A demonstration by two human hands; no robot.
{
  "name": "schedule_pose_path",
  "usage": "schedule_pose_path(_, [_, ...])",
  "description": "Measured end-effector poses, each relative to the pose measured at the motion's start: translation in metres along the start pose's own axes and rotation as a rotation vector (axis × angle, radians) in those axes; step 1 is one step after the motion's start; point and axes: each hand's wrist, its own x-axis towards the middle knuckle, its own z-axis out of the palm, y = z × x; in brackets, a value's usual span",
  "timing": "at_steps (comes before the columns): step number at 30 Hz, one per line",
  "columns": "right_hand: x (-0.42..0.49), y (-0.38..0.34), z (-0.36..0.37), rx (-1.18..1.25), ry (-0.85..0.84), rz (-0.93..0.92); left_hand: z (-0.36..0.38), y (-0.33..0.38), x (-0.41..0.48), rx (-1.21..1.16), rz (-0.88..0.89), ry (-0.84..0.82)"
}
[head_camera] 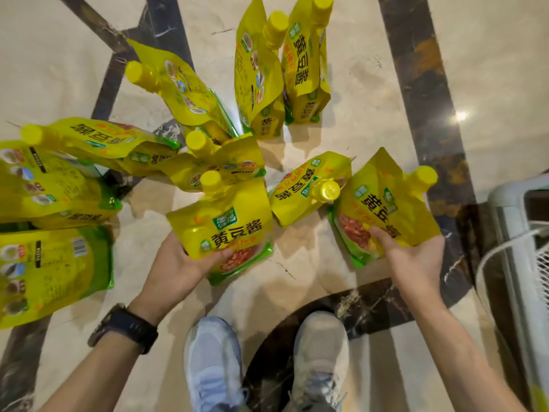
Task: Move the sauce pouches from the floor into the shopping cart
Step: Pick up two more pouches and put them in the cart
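Gripping one pouch apiece: left hand (178,269) curls its fingers round the centre pouch (225,224), right hand (416,263) round the right pouch (383,209) at 3 o'clock. Other pouches (258,72) sit on the floor (362,84), 9 to 12 o'clock.

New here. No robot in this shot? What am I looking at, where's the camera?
No robot: a person works with bare hands. The only picture comes from a wide-angle camera on their head, looking down, so you see their arms and shoes. Yellow sauce pouches with caps stand and lie on the floor. The left hand, watch on its wrist, grips one pouch at its lower end; the right hand grips a second pouch. The white wire frame at the right edge is probably the shopping cart.
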Motion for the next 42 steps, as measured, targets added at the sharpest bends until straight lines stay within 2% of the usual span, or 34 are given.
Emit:
schedule_pose_path(3, [-0.015,-0.022,-0.029,-0.026,-0.172,0.101,-0.001,0.034,-0.028,-0.104,-0.106,-0.078])
schedule_pose_path(6, [-0.04,-0.054,-0.075,0.003,-0.42,0.223,-0.013,0.077,-0.073,-0.164,-0.162,-0.163])
schedule_pose_path(10, [-0.082,-0.142,-0.125,0.12,-0.835,0.279,-0.036,0.15,-0.136,-0.198,-0.256,-0.346])
schedule_pose_path(12, [-0.103,-0.181,-0.152,0.157,-0.911,0.313,-0.052,0.19,-0.165,-0.187,-0.308,-0.467])
schedule_pose_path(14, [-0.124,-0.217,-0.18,0.273,-0.877,0.384,-0.069,0.228,-0.191,-0.196,-0.341,-0.53])
schedule_pose_path(16, [-0.151,-0.252,-0.206,0.432,-0.773,0.498,-0.084,0.267,-0.22,-0.228,-0.345,-0.564])
schedule_pose_path(19, [-0.193,-0.309,-0.238,0.632,-0.606,0.609,-0.1,0.325,-0.265,-0.36,-0.377,-0.508])
schedule_pose_path(23, [-0.246,-0.396,-0.271,0.675,-0.56,0.538,-0.124,0.408,-0.32,-0.36,-0.297,-0.469])
schedule_pose_path(26, [-0.278,-0.451,-0.291,0.66,-0.45,0.514,-0.143,0.457,-0.351,-0.373,-0.246,-0.431])
schedule_pose_path(31, [-0.328,-0.508,-0.327,0.653,-0.377,0.5,-0.182,0.5,-0.401,-0.495,-0.192,-0.518])
schedule_pose_path(37, [-0.391,-0.562,-0.347,0.623,-0.307,0.338,-0.21,0.533,-0.44,-0.429,-0.111,-0.615])
schedule_pose_path(42, [-0.438,-0.557,-0.375,0.766,-0.142,0.308,-0.203,0.569,-0.452,-0.298,-0.034,-0.738])
